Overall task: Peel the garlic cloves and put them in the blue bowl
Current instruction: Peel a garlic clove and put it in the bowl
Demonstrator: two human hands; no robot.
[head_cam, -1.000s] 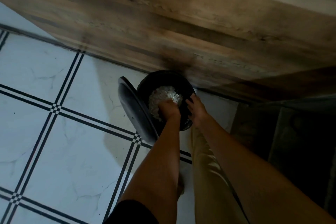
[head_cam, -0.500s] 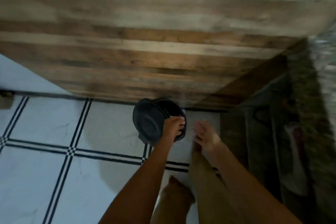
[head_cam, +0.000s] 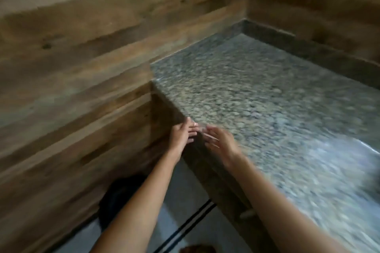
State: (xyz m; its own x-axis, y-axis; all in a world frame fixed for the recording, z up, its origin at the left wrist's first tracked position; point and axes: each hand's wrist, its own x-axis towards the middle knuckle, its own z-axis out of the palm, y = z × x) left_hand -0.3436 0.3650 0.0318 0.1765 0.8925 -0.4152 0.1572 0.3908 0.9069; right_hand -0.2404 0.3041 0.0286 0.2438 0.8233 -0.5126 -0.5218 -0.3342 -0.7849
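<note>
**Granite edge, both hands free, garlic and bowl out of frame**

Head view. Speckled granite counter [head_cam: 277,109] fills the frame from centre out to 3 o'clock. A wood-panelled wall [head_cam: 65,63] runs from 9 round to 12. At 7 o'clock a black bin [head_cam: 117,197] stands on the tiled floor [head_cam: 185,197], partly behind the forearm.

I see the left hand [head_cam: 182,135] and right hand [head_cam: 223,144] just below centre, at the counter's near corner. They are close together, fingers straight and spread towards each other. Neither holds anything I can make out. A thin pale streak by the right fingertips is too blurred to name. The whole picture is smeared by motion.

Neither the garlic cloves nor the blue bowl shows in this view, so I cannot place them.

Risks, in my judgement:
- Scraps of skin clinging to the fingers could fall onto the counter or floor rather than into the bin.
- The fast head swing and dim light make a misjudged reach likely, with knuckles meeting the stone edge.
- The bin sits close by the feet at 6 to 7 o'clock, and a step back could tip it.
</note>
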